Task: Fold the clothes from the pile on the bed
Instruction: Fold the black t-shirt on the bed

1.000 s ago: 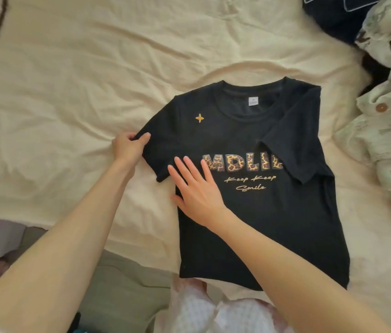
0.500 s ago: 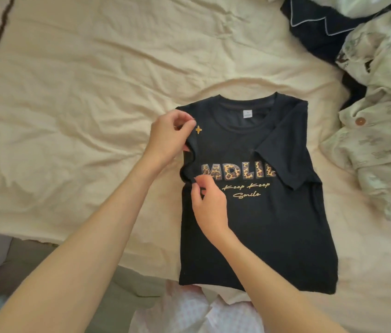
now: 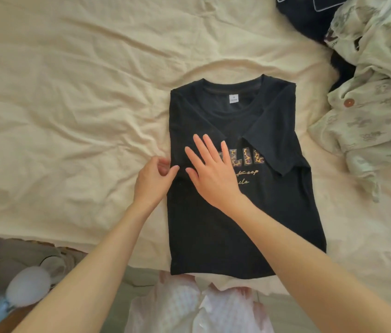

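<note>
A black T-shirt point(image 3: 237, 224) with gold leopard-print letters lies flat on the cream bed sheet point(image 3: 69, 104), collar away from me. Both sleeves are folded inward over the front, so the shirt forms a narrow rectangle. My right hand point(image 3: 211, 171) lies flat with straight fingers on the folded-in left sleeve, covering part of the lettering. My left hand point(image 3: 156, 179) sits at the shirt's left edge with loosely curled fingers, thumb tip touching the fabric edge. The pile of clothes point(image 3: 372, 97) sits at the right.
The pile holds a pale green printed garment with a brown button point(image 3: 349, 102) and a dark navy garment with white piping point(image 3: 309, 13). The bed's near edge runs below the shirt hem. A white plastic bag point(image 3: 189, 308) and soft toys point(image 3: 26, 288) lie below it.
My left hand folded the left sleeve in over the shirt front and moved back to the left edge. My right hand went from pinching the fold line to lying flat on the folded sleeve.
</note>
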A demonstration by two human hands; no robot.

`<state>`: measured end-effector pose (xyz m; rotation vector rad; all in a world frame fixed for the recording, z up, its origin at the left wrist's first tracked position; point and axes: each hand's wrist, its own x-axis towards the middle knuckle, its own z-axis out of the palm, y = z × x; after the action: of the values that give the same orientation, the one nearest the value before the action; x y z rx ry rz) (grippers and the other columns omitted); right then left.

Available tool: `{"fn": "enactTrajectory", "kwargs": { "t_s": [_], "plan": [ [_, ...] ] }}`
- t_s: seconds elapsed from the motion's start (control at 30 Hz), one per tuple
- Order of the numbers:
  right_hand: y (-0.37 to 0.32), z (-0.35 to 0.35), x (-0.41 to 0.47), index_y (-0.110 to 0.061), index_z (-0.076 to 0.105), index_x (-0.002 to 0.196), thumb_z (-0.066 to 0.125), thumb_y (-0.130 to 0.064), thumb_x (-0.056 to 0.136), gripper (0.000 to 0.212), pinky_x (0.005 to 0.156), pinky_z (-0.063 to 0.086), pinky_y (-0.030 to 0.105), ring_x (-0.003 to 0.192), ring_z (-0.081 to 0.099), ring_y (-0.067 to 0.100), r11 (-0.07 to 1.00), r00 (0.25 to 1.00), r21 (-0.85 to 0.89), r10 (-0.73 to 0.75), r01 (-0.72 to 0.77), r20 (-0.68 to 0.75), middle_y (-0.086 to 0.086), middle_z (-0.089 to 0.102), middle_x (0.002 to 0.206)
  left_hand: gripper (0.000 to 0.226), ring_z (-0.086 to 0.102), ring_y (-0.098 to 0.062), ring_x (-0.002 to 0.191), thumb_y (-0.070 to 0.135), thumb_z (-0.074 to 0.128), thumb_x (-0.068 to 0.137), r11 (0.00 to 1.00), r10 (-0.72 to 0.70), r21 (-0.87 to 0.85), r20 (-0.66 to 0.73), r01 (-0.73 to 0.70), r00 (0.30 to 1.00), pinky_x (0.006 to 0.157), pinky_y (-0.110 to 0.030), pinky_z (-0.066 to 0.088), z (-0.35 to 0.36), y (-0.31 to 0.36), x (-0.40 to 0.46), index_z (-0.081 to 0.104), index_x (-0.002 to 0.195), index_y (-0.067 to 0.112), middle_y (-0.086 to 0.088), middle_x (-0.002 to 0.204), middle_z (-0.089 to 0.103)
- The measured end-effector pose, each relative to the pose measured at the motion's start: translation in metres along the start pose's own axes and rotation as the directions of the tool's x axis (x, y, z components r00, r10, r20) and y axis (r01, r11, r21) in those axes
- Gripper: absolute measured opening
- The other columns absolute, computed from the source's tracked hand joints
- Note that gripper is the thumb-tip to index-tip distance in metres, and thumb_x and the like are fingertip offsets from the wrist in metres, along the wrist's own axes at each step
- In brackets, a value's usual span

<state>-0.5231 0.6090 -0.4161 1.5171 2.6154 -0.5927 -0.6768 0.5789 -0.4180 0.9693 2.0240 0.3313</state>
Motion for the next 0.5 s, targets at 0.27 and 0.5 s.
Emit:
{"fn": "enactTrajectory", "kwargs": {
  "t_s": [0.27, 0.5],
  "plan": [
    [0.006, 0.014, -0.015, -0.022, 0.019, 0.15, 0.033, -0.038, 0.1, 0.054, 0.116, 0.004, 0.05, 0.147, 0.002, 0.026, 0.997, 0.98, -0.046, 0.064, -0.056, 0.188, 0.006, 0.008, 0.159, 0.029, 0.06, -0.022, 0.101, 0.031, 0.059, 0.089, 0.982, -0.116, -0.135, 0.126, 0.133, 0.985, 0.092, -0.039, 0.048, -0.002, -0.009, -0.015, 0.059, 0.108, 0.008, -0.002, 0.101, 0.063],
    [0.041, 0.013, -0.131, -0.024, 0.015, 0.151, 0.036, -0.036, 0.099, 0.056, 0.116, 0.003, 0.047, 0.147, 0.001, 0.025, 0.966, 0.919, -0.103, 0.257, -0.237, 0.298, 0.006, 0.008, 0.159, 0.024, 0.061, -0.028, 0.098, 0.027, 0.06, 0.09, 0.959, -0.221, -0.139, 0.189, 0.248, 0.957, 0.091, -0.044, 0.049, 0.01, -0.041, -0.074, 0.059, 0.102, 0.007, -0.013, 0.102, 0.066]
  ]
}}
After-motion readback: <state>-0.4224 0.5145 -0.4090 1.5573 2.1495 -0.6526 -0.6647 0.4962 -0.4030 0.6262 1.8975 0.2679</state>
